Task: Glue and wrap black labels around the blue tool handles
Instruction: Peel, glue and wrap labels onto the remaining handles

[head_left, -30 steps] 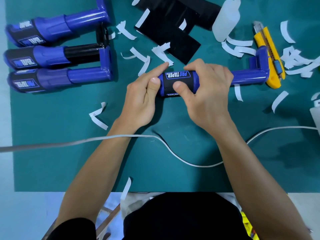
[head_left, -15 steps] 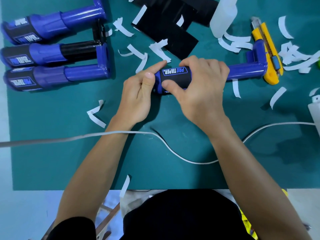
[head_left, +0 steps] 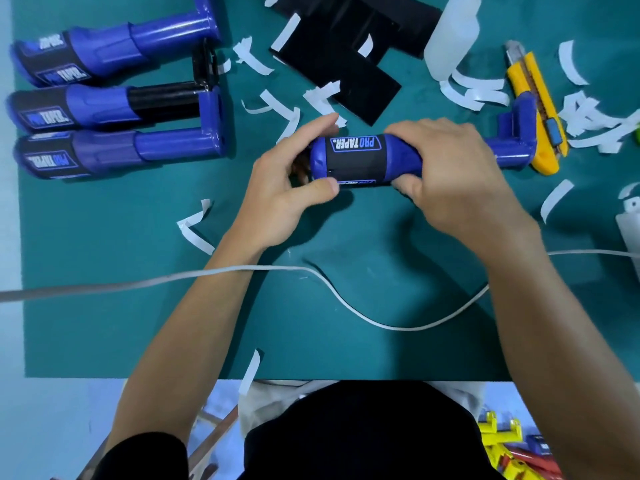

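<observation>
You rolled the blue tool handle (head_left: 405, 157), left hand (head_left: 284, 192) and right hand (head_left: 457, 174) gripping it, likely sealing its black label (head_left: 356, 162).

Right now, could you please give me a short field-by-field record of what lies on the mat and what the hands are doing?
Handle: blue tool handle, crosswise over the green mat, black label wrapped round its left end
Left: left hand grips the labelled end
Right: right hand curls round the middle
Others: three labelled handles, side by side at left
Supplies: black label sheets, white squeeze bottle, yellow utility knife at the far side
Litter: white paper strips scattered about
</observation>
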